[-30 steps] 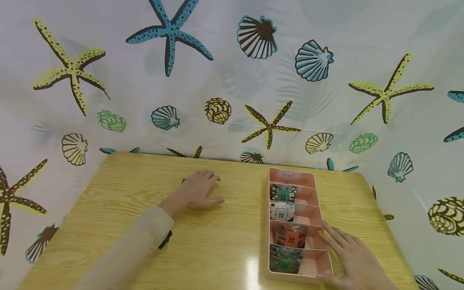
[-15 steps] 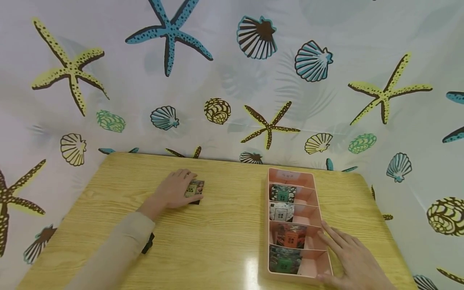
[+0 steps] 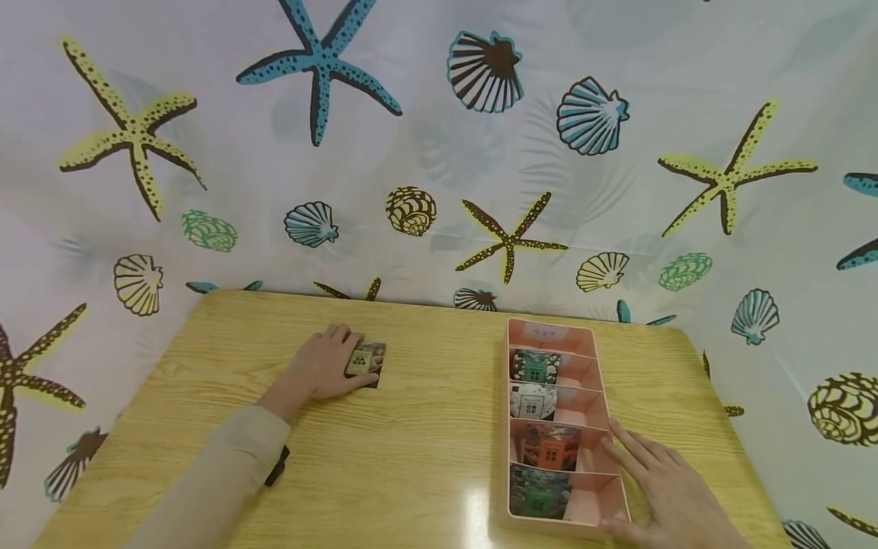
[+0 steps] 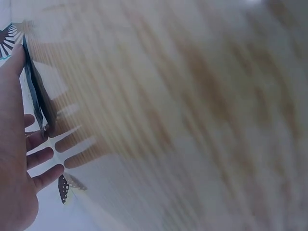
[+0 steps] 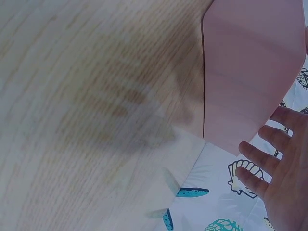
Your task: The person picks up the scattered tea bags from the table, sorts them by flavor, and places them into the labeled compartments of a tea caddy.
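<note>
My left hand (image 3: 322, 362) pinches a small flat sachet (image 3: 370, 363), dark with a yellowish printed label, on the left half of the table. In the left wrist view the sachet (image 4: 36, 84) stands on edge between thumb and fingertip, close to the wood, with the other fingers spread. A long pink divided box (image 3: 562, 524) stands at the right. Its compartments hold similar sachets with green, white and orange-red labels, among them an orange-red one (image 3: 549, 448). My right hand (image 3: 675, 492) lies along the box's right side, fingers fairly straight, fingertips at the wall.
The wooden table (image 3: 425, 457) ends at the back against a white curtain (image 3: 384, 160) printed with starfish and shells. A pale paper (image 3: 545, 332) sits in the box's rear compartment. A small black device (image 3: 277, 467) shows beside my left sleeve.
My left hand has drawn back to the left, and the sachet now shows between its thumb and fingers. The right hand and box have stayed in place.
</note>
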### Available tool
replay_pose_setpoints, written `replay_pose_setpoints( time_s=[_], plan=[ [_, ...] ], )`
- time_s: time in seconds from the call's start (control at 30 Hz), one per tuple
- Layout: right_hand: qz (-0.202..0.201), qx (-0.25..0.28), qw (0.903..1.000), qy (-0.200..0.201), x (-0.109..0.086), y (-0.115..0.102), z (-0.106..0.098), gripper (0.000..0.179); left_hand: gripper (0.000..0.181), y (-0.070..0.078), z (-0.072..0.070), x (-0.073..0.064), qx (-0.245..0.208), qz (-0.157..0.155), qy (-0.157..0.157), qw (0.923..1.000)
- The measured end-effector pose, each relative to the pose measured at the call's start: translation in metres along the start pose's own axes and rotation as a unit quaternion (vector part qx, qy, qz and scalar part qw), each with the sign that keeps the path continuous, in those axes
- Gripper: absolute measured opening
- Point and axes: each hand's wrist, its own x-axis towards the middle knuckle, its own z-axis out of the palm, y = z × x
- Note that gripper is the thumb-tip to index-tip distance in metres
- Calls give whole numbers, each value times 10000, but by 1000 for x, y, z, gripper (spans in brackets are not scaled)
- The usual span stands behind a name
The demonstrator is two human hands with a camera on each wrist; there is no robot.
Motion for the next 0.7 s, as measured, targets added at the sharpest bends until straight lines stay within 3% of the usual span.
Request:
replay_pose_setpoints(
  time_s=[0.7],
  plan=[
    [-11,5,10000,10,0,1,0,102,96,-1,-3,-1,449,-236,232,9984]
  ],
)
